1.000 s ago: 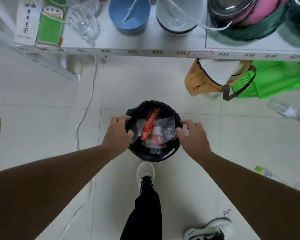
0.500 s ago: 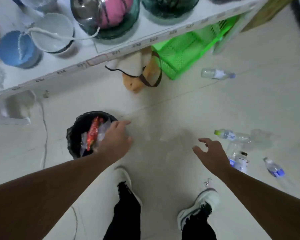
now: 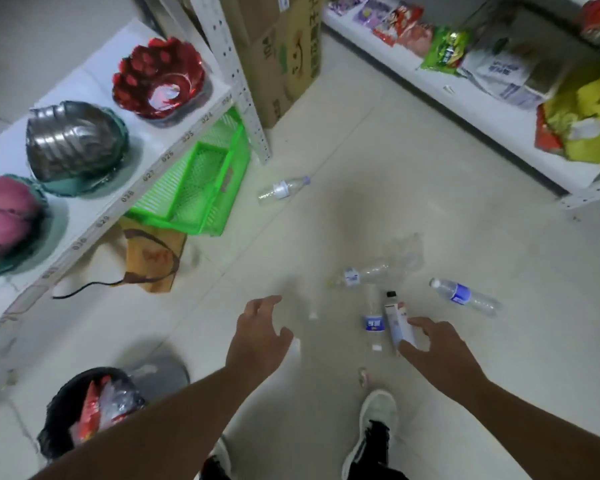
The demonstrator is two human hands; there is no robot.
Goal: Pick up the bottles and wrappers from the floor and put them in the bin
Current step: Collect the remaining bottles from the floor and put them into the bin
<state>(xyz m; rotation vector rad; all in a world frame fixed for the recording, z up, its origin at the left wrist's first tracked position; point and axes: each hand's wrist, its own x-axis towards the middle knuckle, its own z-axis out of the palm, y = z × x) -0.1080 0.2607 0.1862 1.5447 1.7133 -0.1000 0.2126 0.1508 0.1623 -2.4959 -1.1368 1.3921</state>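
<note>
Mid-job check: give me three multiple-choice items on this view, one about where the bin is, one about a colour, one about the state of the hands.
1. Where does the bin stand?
A. lower left, beside the left arm
B. on the right-hand shelf
C. inside the plastic basket

2. What colour is the plastic basket under the left shelf?
A. red
B. green
C. blue

3. What are the hands doing?
A. both carry bottles
B. the left hand rests on the bin rim
C. both are open and hold nothing

Answers:
1 A: the black bin, with wrappers inside, sits on the floor at lower left.
2 B: its mesh walls are bright green.
3 C: the left hand hangs spread above bare floor, and the right hand reaches with spread fingers next to the white bottle with a black cap, not closed on it.
</note>
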